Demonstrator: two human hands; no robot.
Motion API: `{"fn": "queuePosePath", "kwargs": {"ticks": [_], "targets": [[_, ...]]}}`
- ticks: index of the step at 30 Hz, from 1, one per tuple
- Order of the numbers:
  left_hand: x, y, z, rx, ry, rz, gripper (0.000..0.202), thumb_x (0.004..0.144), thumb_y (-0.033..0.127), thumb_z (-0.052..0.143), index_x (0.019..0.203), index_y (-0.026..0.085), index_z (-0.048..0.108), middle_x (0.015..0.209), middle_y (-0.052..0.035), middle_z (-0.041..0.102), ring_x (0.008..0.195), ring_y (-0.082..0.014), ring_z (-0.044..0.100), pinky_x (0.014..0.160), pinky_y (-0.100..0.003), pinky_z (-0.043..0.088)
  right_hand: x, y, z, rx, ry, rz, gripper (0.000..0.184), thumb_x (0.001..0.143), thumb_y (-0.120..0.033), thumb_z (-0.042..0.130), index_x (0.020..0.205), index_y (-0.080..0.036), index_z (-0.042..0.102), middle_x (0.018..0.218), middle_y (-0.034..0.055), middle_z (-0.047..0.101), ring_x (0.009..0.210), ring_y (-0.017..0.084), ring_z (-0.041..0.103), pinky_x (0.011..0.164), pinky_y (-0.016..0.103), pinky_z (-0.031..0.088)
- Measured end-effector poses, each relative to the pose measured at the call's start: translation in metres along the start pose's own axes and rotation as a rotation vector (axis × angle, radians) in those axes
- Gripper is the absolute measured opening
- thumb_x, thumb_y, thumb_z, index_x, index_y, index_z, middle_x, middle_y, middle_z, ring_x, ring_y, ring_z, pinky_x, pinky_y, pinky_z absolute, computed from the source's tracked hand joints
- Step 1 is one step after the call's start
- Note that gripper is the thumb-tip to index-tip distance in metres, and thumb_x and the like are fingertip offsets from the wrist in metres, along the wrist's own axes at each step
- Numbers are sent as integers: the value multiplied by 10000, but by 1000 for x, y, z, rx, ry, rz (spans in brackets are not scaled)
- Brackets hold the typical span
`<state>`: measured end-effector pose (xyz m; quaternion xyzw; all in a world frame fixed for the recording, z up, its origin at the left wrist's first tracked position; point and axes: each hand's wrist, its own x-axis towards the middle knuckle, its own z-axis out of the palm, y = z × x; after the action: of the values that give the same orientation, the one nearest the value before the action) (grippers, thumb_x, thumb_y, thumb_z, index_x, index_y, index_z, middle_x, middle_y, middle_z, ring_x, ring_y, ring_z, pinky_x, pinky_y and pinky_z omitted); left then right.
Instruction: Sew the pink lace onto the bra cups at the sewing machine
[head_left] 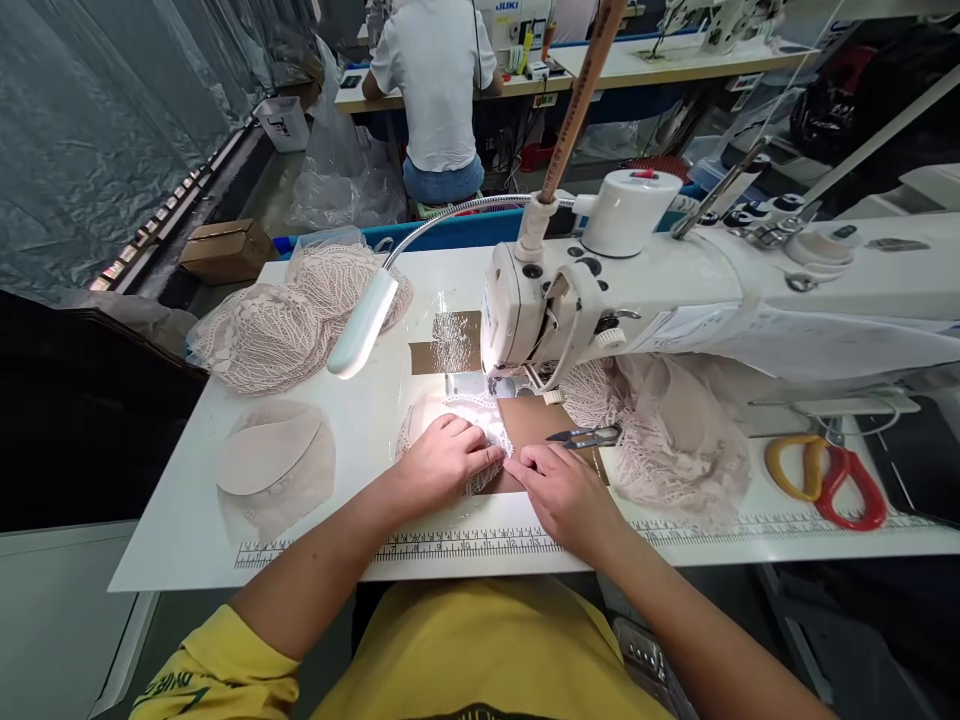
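A beige lace piece (487, 415) lies under the sewing machine's needle area, lit bright by the lamp. My left hand (442, 460) rests on it, fingers bent and pressed together, thumb and index finger at its right edge. At that same edge, my right hand (559, 490) pinches with thumb and index finger, the other fingers curled. The two hands nearly touch. Dark thread snips (589, 437) lie just beyond my right hand's knuckles; whether that hand holds them I cannot tell. The sewing machine head (517, 310) stands right behind the lace.
Lace cups (270, 335) are piled at the back left, near a lamp (365, 322). A cut fabric piece (274, 460) lies at left. More lace (675, 440) and red-and-yellow-handled scissors (847, 490) are at right. A ruler strip (465, 543) runs along the front. Another person (439, 90) sits ahead.
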<state>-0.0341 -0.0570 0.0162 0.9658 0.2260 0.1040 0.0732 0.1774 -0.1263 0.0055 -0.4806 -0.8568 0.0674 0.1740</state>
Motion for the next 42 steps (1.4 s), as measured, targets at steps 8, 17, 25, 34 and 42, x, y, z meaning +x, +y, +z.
{"fn": "queuePosePath", "kwargs": {"ticks": [8, 17, 25, 34, 42], "targets": [[1, 3, 0, 5, -38, 3, 350, 892, 147, 446, 1210, 182, 587, 899, -84, 597, 819, -195, 470, 782, -349, 374, -1, 0, -3, 18, -16, 17, 355, 845, -41, 407, 1076, -182, 638, 850, 54, 600, 795, 176, 478, 713, 280, 378], [2, 6, -3, -49, -22, -13, 323, 914, 164, 438, 1186, 207, 607, 952, -83, 617, 856, -202, 501, 805, -359, 385, 6, 4, -2, -70, -8, 85, 399, 837, -19, 377, 1108, -151, 637, 858, 64, 595, 736, 177, 473, 651, 272, 368], [1, -1, 1, 22, 5, -120, 406, 873, 165, 454, 1271, 152, 538, 1353, -118, 500, 947, -233, 525, 786, -366, 436, 11, 3, -3, -149, -94, 57, 399, 765, 36, 408, 1029, -153, 642, 821, 52, 567, 752, 182, 460, 661, 280, 333], [4, -6, 5, 62, 9, -62, 413, 833, 136, 467, 1228, 101, 584, 1342, -114, 533, 886, -233, 520, 763, -370, 464, 15, 5, -6, -160, -74, 19, 349, 790, 6, 425, 1012, -159, 638, 831, 54, 579, 745, 182, 452, 667, 287, 324], [11, -26, -1, 92, -35, -23, 435, 843, 121, 470, 1269, 123, 555, 1352, -123, 524, 990, -248, 528, 822, -382, 465, 33, 7, -9, -163, -137, 40, 320, 793, -11, 445, 998, -160, 640, 843, 62, 574, 758, 186, 456, 668, 297, 330]]}}
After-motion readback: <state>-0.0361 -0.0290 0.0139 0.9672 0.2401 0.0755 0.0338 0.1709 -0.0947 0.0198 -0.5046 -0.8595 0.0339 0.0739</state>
